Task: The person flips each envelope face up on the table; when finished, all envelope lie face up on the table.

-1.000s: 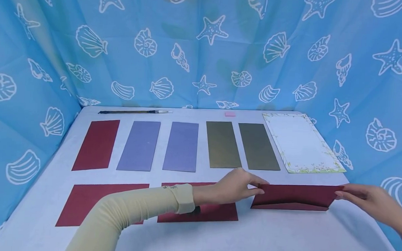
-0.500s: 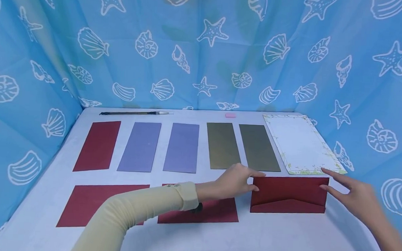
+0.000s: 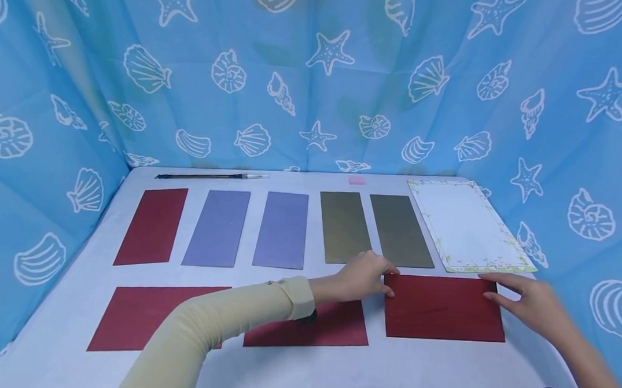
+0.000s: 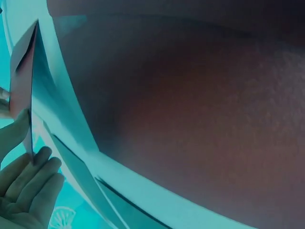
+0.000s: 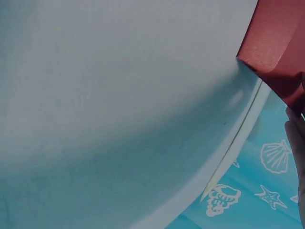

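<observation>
A dark red envelope (image 3: 444, 310) is held at the right of the table, its plain face towards me in the head view. My left hand (image 3: 362, 277) pinches its upper left corner, thumb in front. At the upper right corner my right hand (image 3: 530, 302) grips it between thumb and index finger. The left wrist view shows this envelope (image 4: 21, 81) nearly edge-on between left thumb and fingers, and the right wrist view shows part of the red envelope (image 5: 271, 36). Under my left forearm lies another red envelope (image 3: 331, 328), partly hidden.
Further left lies a red envelope (image 3: 123, 319). Behind stand in a row a red envelope (image 3: 153, 225), two purple ones (image 3: 217, 227) and two olive ones (image 3: 345, 227). A bordered white sheet (image 3: 468, 224), a pink eraser-like block (image 3: 357, 180) and a brush (image 3: 207, 177) lie at the back.
The held envelope has tipped from upright to a flatter slant and shifted slightly left. Its pointed flap, seen along the bottom before, no longer shows in the head view. Both hands moved left.
</observation>
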Available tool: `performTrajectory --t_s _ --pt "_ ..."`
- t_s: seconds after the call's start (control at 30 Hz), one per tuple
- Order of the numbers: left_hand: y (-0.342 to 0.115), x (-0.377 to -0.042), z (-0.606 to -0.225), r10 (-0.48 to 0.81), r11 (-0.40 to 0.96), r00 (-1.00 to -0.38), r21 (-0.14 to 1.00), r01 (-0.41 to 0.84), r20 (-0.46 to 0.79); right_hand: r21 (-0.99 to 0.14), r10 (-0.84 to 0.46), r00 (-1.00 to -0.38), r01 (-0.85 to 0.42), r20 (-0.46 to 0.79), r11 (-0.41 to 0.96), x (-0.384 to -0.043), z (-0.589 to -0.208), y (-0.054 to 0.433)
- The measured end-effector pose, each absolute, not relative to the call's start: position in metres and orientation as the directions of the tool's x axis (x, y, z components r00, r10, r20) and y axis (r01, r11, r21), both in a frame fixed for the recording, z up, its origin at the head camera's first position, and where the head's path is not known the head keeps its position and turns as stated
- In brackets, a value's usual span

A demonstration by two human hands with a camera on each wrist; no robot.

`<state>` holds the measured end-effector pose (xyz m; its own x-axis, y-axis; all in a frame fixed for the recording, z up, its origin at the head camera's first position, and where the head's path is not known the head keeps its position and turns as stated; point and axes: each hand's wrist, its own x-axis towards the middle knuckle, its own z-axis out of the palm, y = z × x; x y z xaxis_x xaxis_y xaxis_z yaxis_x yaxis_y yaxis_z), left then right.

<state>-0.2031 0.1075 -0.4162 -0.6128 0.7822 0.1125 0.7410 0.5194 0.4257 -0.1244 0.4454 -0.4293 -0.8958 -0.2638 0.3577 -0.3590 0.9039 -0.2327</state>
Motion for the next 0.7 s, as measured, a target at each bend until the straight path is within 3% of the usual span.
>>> performTrajectory --t_s 0.33,0.5,0.7 --pt "0.111 -0.205 -0.432 0.798 0.527 -0.599 0.408 0.745 0.062 -0.381 -0.328 -0.914 -0.399 0.24 0.834 -0.135 -0.444 0.449" --pt "0.112 -0.206 -0.434 0.802 0.524 -0.594 0.406 0.749 0.06 -0.381 -0.309 -0.93 -0.364 0.198 0.85 -0.135 -0.446 0.451" --pt "0.108 -0.209 -0.434 0.821 0.509 -0.571 0.412 0.755 0.031 -0.342 -0.361 -0.902 -0.425 0.236 0.838 -0.131 -0.44 0.45"
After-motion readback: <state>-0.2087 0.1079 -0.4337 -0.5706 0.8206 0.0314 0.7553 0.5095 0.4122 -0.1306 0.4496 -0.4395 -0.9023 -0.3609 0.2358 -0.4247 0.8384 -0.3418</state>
